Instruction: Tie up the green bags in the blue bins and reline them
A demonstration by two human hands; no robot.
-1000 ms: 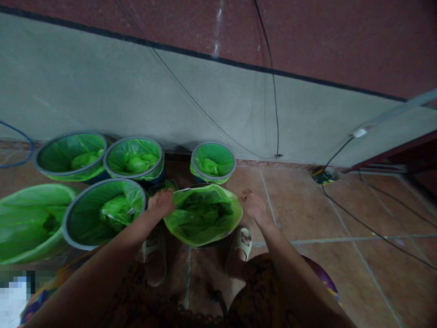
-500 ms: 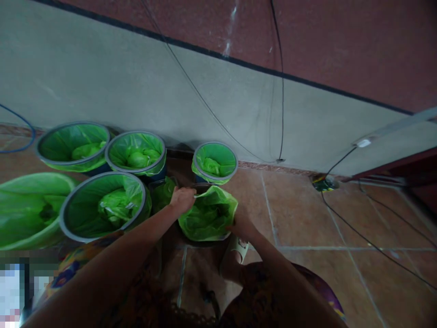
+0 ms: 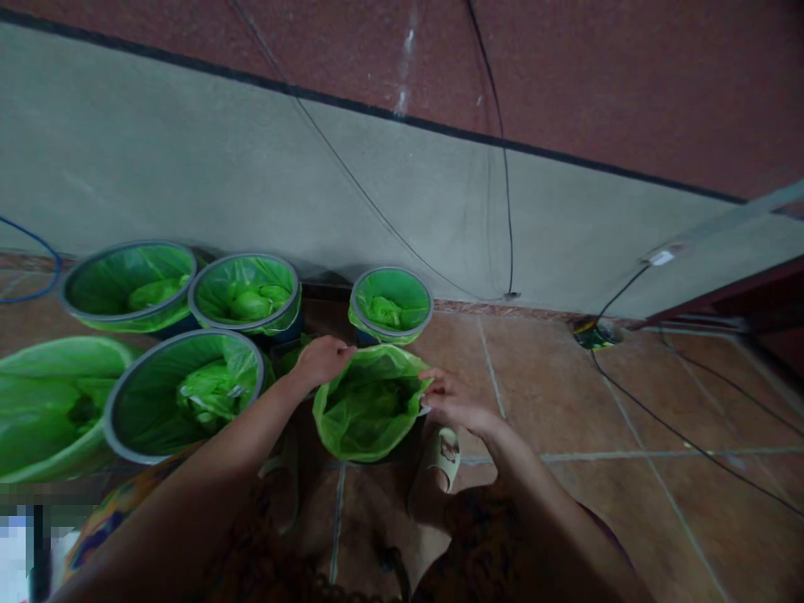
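A green bin liner (image 3: 352, 427) hangs with its mouth spread wide, directly in front of my feet. My left hand (image 3: 325, 360) pinches its rim at the upper left. On the opposite side, my right hand (image 3: 453, 400) grips the edge, thumb and fingers closed over the plastic. The bin under the liner is mostly hidden. Just behind stands a small lined bin (image 3: 356, 322) with a crumpled green bag inside. To the left of my left hand is a larger bin with a grey rim (image 3: 113, 419), also lined in green.
More lined bins (image 3: 194, 314) (image 3: 69, 306) stand along the wall (image 3: 219, 167) at left, and a green-lined one (image 3: 18, 469) sits at the left edge. A black cable (image 3: 678, 444) crosses the tiled floor at right. My sandals (image 3: 448, 448) flank the liner.
My right hand has risen along the liner's edge, and my left hand has shifted slightly left. The liner's mouth is rounder. The whole view has tilted a little.
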